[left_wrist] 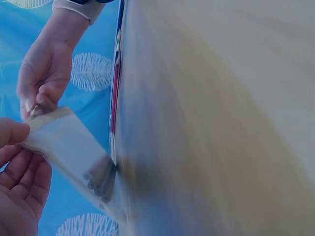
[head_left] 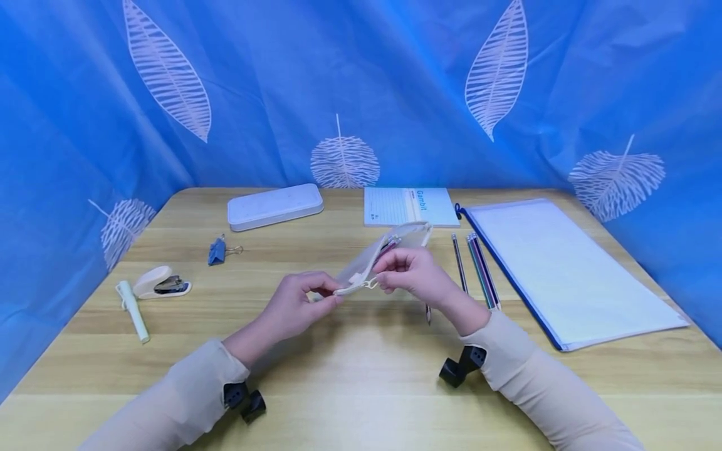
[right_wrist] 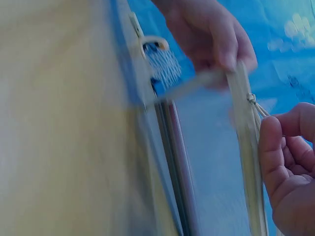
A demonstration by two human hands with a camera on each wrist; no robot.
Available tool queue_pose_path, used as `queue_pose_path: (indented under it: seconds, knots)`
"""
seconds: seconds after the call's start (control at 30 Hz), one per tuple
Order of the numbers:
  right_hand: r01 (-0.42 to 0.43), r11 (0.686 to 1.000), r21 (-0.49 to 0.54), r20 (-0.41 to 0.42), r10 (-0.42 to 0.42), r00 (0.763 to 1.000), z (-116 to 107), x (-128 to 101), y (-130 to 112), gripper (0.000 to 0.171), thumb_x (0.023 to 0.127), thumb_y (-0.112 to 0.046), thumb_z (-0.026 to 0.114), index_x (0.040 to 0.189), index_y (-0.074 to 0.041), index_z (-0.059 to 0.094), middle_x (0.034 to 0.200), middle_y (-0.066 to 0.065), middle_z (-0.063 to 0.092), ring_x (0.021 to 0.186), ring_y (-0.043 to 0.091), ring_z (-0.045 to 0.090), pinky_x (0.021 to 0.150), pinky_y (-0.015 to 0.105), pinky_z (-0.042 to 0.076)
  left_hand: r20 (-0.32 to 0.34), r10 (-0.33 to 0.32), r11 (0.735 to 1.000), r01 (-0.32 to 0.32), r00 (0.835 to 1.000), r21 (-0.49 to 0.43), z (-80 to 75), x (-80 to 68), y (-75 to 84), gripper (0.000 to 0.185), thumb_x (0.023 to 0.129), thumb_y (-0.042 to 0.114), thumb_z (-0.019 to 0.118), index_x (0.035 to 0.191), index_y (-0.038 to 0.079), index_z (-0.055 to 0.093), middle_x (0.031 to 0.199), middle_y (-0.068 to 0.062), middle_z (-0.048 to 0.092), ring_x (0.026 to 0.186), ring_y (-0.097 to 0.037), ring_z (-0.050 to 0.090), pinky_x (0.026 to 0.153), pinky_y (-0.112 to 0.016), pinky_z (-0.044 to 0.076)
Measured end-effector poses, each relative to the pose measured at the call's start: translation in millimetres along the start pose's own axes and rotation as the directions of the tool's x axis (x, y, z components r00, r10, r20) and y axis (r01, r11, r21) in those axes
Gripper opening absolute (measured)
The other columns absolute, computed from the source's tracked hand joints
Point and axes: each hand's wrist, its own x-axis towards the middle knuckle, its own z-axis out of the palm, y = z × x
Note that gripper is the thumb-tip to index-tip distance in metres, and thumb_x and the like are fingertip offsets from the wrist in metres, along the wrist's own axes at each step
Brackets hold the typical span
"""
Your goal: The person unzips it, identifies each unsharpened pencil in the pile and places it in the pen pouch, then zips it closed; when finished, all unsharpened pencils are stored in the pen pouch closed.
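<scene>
Both hands are up off the worktop (head_left: 361, 376) in the middle of the head view, sharing a pale mesh pencil pouch (head_left: 376, 260) between them. The left hand (head_left: 296, 307) pinches the near corner of the pouch between thumb and fingers. The right hand (head_left: 414, 272) pinches the small zipper pull (head_left: 370, 285) at that same end, fingers curled round it. The pouch slants from the hands up toward the centre of the frame, and pens show through its mesh at the far end.

In the left wrist view the pouch (left_wrist: 64, 142) hangs just off the worktop edge, with dark pen ends visible inside near the bottom of the frame. The right wrist view is blurred, but the pull's ring (right_wrist: 252, 98) shows at the right, just above the curled fingers.

Just right of the hands, loose pencils (head_left: 479, 269) lie in a row, and beyond them a large clear zip folder (head_left: 570, 269) fills the right side. A notepad (head_left: 408, 205) and a white pencil case (head_left: 274, 205) sit at the upper middle. At the left lie a blue binder clip (head_left: 217, 250), a cream stapler (head_left: 160, 282) and a pale glue stick (head_left: 132, 310).
</scene>
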Motion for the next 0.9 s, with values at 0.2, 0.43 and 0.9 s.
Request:
queue_pose_path:
  seconds: [0.2, 0.43, 0.9]
  knots:
    - [-0.012, 0.995, -0.099, -0.052, 0.007, 0.999, -18.3, 1.8, -0.8, 0.015, 0.080, 0.003, 0.059, 0.093, 0.008, 0.061, 0.078, 0.006, 0.061, 0.065, 0.013, 0.058, 0.062, 0.028, 0.053, -0.058, -0.040, 0.999, 0.042, 0.998, 0.025, -9.3, -2.8, -2.6, 0.011, 0.077, 0.003, 0.069, 0.084, 0.012, 0.071, 0.080, -0.001, 0.068, 0.073, -0.012, 0.059, 0.050, -0.024, 0.044]
    - [-0.039, 0.982, -0.184, -0.144, 0.012, 0.989, -29.2, 4.4, 0.3, 0.017, 0.078, 0.003, 0.058, 0.095, 0.005, 0.059, 0.082, 0.011, 0.059, 0.068, 0.012, 0.055, 0.063, 0.026, 0.052, -0.152, -0.050, 0.997, 0.058, 0.987, 0.047, -18.2, -2.6, -3.7, 0.011, 0.076, 0.001, 0.069, 0.081, 0.011, 0.070, 0.078, -0.003, 0.066, 0.072, -0.014, 0.057, 0.055, -0.028, 0.046]
    - [-0.134, 0.942, -0.308, -0.339, 0.023, 0.941, -65.6, -7.1, 8.4, 0.017, 0.077, 0.004, 0.055, 0.094, 0.006, 0.056, 0.080, 0.002, 0.057, 0.067, 0.010, 0.056, 0.064, 0.026, 0.051, -0.221, -0.130, 0.984, 0.152, 0.967, 0.087, -47.2, -9.5, -25.9, 0.009, 0.079, -0.003, 0.064, 0.081, 0.006, 0.068, 0.083, -0.007, 0.066, 0.071, -0.013, 0.058, 0.060, -0.025, 0.049]
